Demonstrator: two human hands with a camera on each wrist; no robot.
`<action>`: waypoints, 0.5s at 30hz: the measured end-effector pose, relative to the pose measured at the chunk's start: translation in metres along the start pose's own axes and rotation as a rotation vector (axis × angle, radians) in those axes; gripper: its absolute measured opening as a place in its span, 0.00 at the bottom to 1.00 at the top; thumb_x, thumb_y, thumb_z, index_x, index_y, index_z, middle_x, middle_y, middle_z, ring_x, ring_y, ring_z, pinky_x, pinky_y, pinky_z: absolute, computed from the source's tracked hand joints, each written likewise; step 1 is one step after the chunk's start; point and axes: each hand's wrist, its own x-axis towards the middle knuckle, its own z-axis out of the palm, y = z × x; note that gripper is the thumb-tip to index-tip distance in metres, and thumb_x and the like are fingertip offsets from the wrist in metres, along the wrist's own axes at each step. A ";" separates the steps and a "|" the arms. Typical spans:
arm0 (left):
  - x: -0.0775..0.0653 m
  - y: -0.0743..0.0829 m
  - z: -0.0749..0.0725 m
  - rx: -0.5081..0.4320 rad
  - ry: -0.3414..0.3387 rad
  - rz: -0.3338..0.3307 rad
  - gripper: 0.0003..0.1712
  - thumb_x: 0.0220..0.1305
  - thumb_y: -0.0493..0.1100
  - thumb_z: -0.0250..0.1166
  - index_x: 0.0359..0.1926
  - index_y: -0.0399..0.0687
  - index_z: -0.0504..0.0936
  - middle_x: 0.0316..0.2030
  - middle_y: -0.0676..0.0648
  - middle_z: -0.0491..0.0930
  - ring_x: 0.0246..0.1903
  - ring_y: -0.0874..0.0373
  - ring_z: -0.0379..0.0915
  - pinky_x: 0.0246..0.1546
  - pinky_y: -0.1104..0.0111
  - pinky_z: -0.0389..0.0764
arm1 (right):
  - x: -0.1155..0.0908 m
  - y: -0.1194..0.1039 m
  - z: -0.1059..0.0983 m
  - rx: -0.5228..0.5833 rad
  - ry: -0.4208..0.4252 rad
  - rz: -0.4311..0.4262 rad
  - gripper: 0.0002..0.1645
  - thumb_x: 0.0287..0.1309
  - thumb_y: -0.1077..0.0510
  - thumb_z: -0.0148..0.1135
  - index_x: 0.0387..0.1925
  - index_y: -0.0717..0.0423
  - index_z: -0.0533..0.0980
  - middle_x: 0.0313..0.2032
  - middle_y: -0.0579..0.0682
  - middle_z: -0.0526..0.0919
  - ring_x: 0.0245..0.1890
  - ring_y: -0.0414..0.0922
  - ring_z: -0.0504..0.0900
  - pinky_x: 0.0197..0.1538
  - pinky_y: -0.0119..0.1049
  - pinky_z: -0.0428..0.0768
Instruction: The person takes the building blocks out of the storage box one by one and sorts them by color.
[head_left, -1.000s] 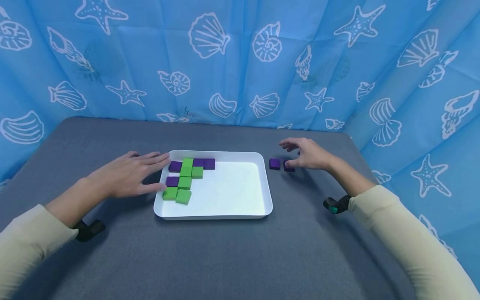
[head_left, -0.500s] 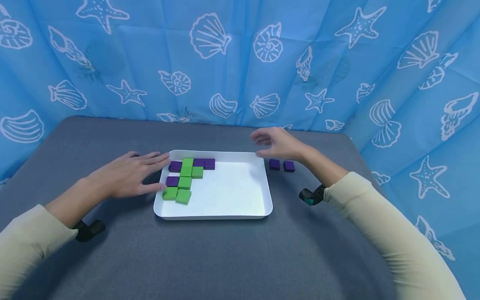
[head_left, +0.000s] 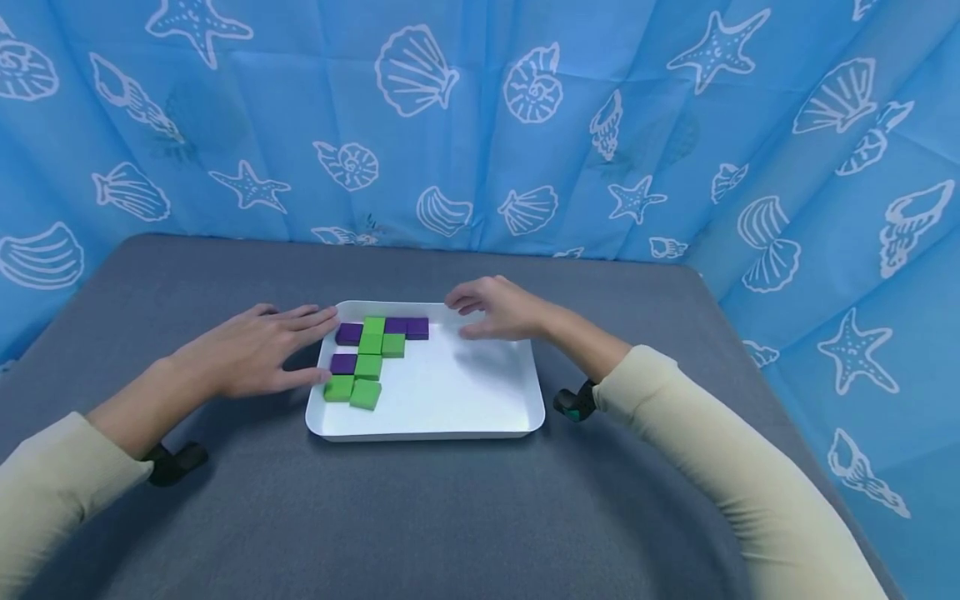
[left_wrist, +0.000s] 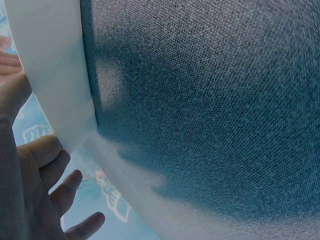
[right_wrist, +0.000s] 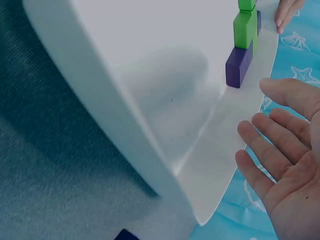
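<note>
A white rectangular tray holds small square blocks grouped at its left side. Several green blocks form a stepped column, with purple blocks beside them. My left hand rests at the tray's left rim, fingers extended. In the left wrist view, the thumb and index fingertip touch the tray's outer wall. Above the tray's back right part hovers my right hand, fingers loosely bent. The right wrist view shows its bare palm, holding nothing, a short way from the end purple block.
The tray stands on a grey cloth-covered table. Another purple block lies on the table outside the tray, at the bottom of the right wrist view. A blue curtain with shell prints hangs behind and at the right.
My right hand has moved left from beside two purple blocks on the table to over the tray, its arm now covering those blocks in the head view. The left hand stays at the rim.
</note>
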 end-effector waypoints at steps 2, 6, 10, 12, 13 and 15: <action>-0.001 0.000 0.000 0.002 0.005 0.003 0.49 0.67 0.75 0.49 0.76 0.47 0.60 0.75 0.43 0.58 0.71 0.40 0.58 0.61 0.34 0.63 | 0.003 -0.002 0.003 0.011 -0.012 -0.008 0.29 0.60 0.64 0.68 0.62 0.66 0.73 0.60 0.61 0.78 0.59 0.51 0.79 0.63 0.44 0.74; -0.001 -0.001 0.001 0.000 0.006 0.002 0.49 0.67 0.75 0.49 0.76 0.47 0.60 0.75 0.43 0.58 0.71 0.39 0.58 0.61 0.34 0.63 | 0.008 -0.006 0.008 0.021 -0.039 -0.017 0.30 0.60 0.63 0.68 0.63 0.66 0.72 0.61 0.61 0.77 0.61 0.52 0.78 0.64 0.42 0.74; -0.001 -0.002 0.002 -0.003 -0.002 -0.006 0.50 0.66 0.75 0.49 0.76 0.47 0.59 0.75 0.42 0.58 0.71 0.39 0.58 0.61 0.34 0.62 | 0.015 -0.008 0.013 0.023 -0.061 -0.009 0.32 0.59 0.63 0.69 0.64 0.65 0.72 0.62 0.59 0.77 0.61 0.51 0.77 0.64 0.39 0.74; -0.001 -0.002 0.002 -0.004 -0.004 -0.008 0.50 0.66 0.75 0.48 0.76 0.47 0.59 0.75 0.42 0.58 0.71 0.39 0.58 0.61 0.34 0.62 | 0.018 -0.010 0.015 0.023 -0.077 0.003 0.33 0.58 0.63 0.70 0.64 0.64 0.71 0.62 0.58 0.77 0.62 0.51 0.77 0.64 0.39 0.73; -0.001 -0.001 0.002 -0.006 -0.002 -0.007 0.50 0.66 0.75 0.49 0.76 0.46 0.59 0.75 0.42 0.58 0.71 0.39 0.58 0.61 0.34 0.62 | 0.019 -0.010 0.016 0.022 -0.087 0.010 0.34 0.58 0.62 0.70 0.65 0.63 0.71 0.63 0.58 0.77 0.62 0.51 0.77 0.64 0.39 0.73; -0.001 -0.001 0.002 -0.007 0.001 -0.003 0.50 0.66 0.75 0.49 0.76 0.46 0.60 0.75 0.42 0.58 0.71 0.39 0.58 0.60 0.34 0.63 | 0.022 -0.012 0.017 0.020 -0.109 0.025 0.35 0.57 0.62 0.70 0.66 0.62 0.71 0.63 0.56 0.76 0.62 0.50 0.76 0.65 0.40 0.72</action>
